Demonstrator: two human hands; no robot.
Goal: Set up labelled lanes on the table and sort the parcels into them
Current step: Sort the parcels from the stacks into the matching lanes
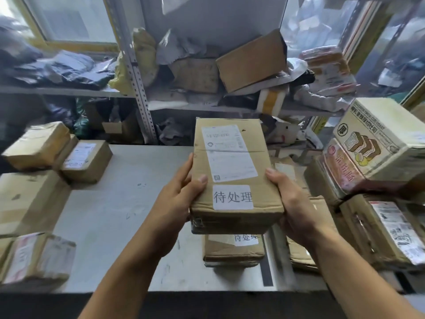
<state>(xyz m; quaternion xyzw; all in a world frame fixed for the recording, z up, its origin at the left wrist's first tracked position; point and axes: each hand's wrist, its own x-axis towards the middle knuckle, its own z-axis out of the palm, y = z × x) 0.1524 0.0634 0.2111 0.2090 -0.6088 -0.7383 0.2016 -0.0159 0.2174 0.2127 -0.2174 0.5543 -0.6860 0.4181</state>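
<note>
I hold a brown cardboard parcel (232, 171) above the white table (128, 203), its long side pointing away from me. It carries a shipping label and a white sticker with three Chinese characters near my end. My left hand (177, 201) grips its left edge with the thumb on top. My right hand (292, 203) grips the right edge the same way. Directly below lies another flat parcel (232, 249) with the same white sticker. A strip of black tape (266, 270) runs along the table beside it.
Several brown parcels (30, 199) lie along the table's left side. A stack of boxes (372, 171), the top one printed with bread pictures, stands at the right. Metal shelves (142, 95) crammed with bags and cartons rise behind the table.
</note>
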